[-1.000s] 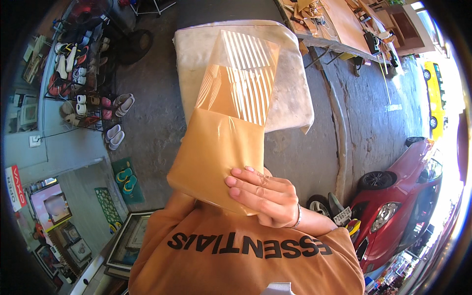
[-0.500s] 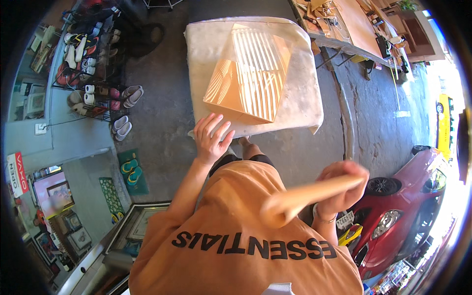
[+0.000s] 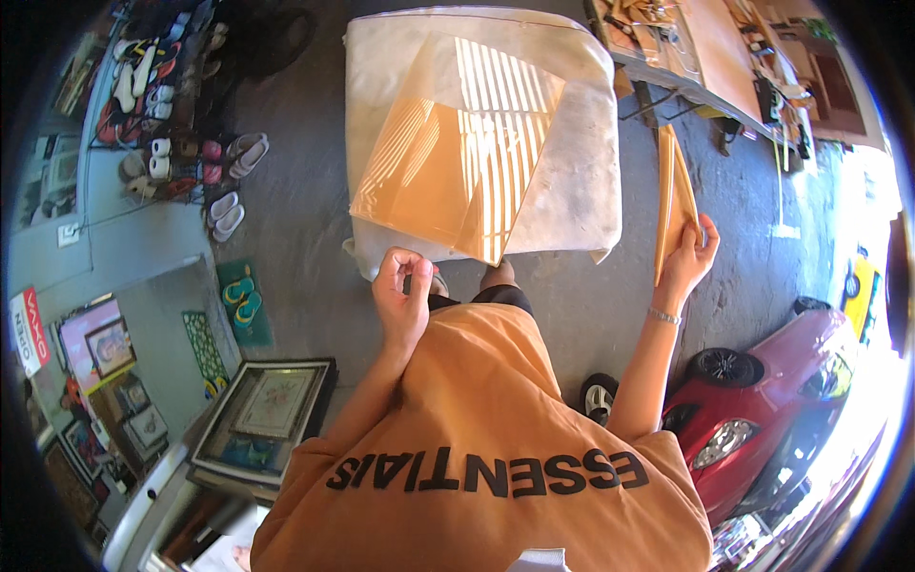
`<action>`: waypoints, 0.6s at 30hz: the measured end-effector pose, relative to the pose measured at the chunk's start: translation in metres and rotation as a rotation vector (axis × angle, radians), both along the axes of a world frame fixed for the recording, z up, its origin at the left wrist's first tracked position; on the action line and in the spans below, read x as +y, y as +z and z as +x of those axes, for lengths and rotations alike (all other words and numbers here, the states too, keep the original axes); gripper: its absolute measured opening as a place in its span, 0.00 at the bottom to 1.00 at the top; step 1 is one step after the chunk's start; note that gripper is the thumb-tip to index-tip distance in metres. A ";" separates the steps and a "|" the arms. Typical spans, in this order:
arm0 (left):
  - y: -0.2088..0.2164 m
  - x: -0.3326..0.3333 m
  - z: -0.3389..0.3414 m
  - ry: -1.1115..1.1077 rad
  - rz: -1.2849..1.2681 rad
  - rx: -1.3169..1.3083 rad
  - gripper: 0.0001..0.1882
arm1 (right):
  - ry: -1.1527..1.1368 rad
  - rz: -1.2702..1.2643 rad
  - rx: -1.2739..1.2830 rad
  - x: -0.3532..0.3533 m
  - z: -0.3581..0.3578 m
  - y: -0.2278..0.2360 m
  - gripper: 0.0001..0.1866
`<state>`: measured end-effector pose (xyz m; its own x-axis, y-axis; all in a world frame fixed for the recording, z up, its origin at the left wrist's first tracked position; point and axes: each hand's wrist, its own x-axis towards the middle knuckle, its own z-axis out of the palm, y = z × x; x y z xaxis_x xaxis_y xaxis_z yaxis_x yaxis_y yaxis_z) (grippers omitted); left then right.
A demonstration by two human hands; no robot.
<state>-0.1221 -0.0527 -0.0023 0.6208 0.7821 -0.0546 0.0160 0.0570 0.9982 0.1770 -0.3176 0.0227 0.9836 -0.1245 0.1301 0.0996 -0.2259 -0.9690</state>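
A glossy, partly see-through sheet with tan areas and bright stripes lies slanted on the cloth-covered table in front of me. My left hand is just off the near edge of the table, below the sheet. Its fingers are curled in, and nothing shows in them. Out to the right, past the table's side, my right hand grips a long tan wooden frame by its lower end. The frame is raised and seen nearly edge-on, so its full shape is hidden.
A workbench with wood pieces stands at the far right. Nearer on the right is a red car. Shoe racks line the left wall, with slippers on a green mat. A framed picture leans near my left elbow.
My right hand has swung the wooden frame from over my chest out to the right and forward. My left hand has curled its spread fingers and dropped slightly nearer me.
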 end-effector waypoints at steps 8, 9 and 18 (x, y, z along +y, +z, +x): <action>0.004 -0.040 0.030 0.089 -0.104 0.088 0.11 | 0.101 -0.105 0.021 0.042 0.134 -0.049 0.17; 0.005 -0.044 0.034 0.117 -0.094 0.138 0.15 | 0.082 -0.143 0.021 0.043 0.157 -0.051 0.17; 0.012 -0.052 0.045 0.287 -0.028 0.275 0.24 | 0.020 -0.568 -0.742 0.102 0.403 -0.108 0.20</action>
<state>-0.0774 -0.1049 0.0092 0.3367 0.9174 -0.2122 0.2621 0.1251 0.9569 0.5797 -0.2152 -0.0856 0.6261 0.1665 0.7617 0.6573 -0.6382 -0.4008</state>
